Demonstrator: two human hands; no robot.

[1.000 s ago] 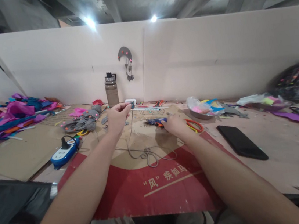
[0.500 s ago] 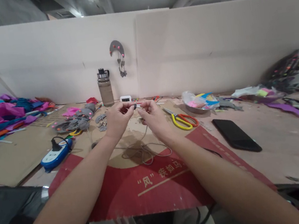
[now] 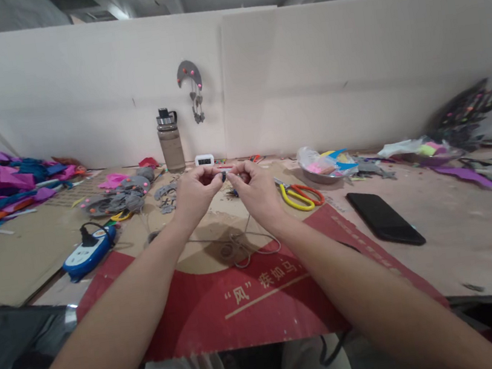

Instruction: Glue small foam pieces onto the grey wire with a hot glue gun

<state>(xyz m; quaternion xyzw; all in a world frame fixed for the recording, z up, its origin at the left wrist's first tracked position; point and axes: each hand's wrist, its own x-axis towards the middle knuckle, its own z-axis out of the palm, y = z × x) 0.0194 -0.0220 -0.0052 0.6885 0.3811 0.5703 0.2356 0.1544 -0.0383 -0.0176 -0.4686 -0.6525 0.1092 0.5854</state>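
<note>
My left hand (image 3: 199, 196) and my right hand (image 3: 253, 191) meet fingertip to fingertip above the cardboard. Both are closed in a pinch around a small dark piece (image 3: 224, 176), mostly covered by the fingers and too small to name. A thin grey cord (image 3: 254, 245) hangs below my right hand and lies in loose loops on the red and tan cardboard (image 3: 191, 314). Left of my left hand lie grey felt cut-outs (image 3: 167, 204). Yellow-and-orange-handled scissors (image 3: 298, 197) rest just right of my right hand.
A blue-and-white power strip (image 3: 88, 254) and grey felt pieces with pink dots (image 3: 115, 201) lie left. A bottle (image 3: 170, 143) and small white clock (image 3: 205, 160) stand behind. At right are a bowl (image 3: 325, 177) of craft bits and a black phone (image 3: 384, 218).
The fingertips have drawn slightly closer together around the small piece. The cord loops on the cardboard have shifted a little. The whole view has tilted slightly.
</note>
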